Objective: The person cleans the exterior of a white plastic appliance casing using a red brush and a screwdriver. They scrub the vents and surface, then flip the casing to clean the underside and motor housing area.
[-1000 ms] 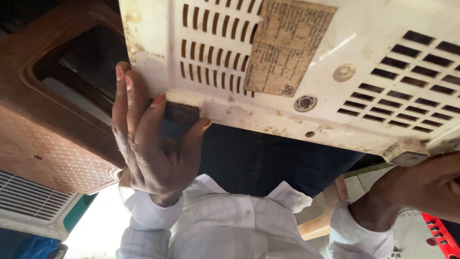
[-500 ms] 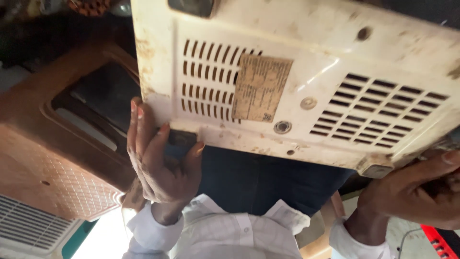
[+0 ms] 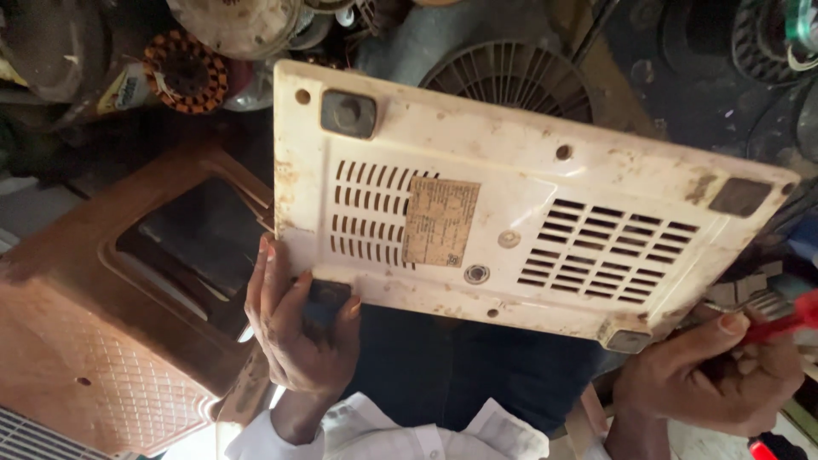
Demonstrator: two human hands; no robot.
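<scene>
A dirty cream appliance base (image 3: 545, 183) with vent slots, a tan label, dark rubber feet and a screw is held tilted above my lap, underside facing me. My left hand (image 3: 294, 332) grips its lower left corner, thumb on a dark foot (image 3: 326, 300). At the lower right corner, my right hand (image 3: 711, 375) props the base up. This hand also holds a red-handled tool (image 3: 788, 317), whose tip is hidden.
A brown plastic stool (image 3: 102, 341) lies at the left. Behind the base are a round grey fan grille (image 3: 511, 72), a copper-wound motor coil (image 3: 183, 81) and other dark scrap parts. A white slatted cover (image 3: 34, 439) shows at the bottom left.
The base has dropped lower and farther from the camera, so its whole underside and top feet now show. Both hands keep their grip; the red tool has come into view.
</scene>
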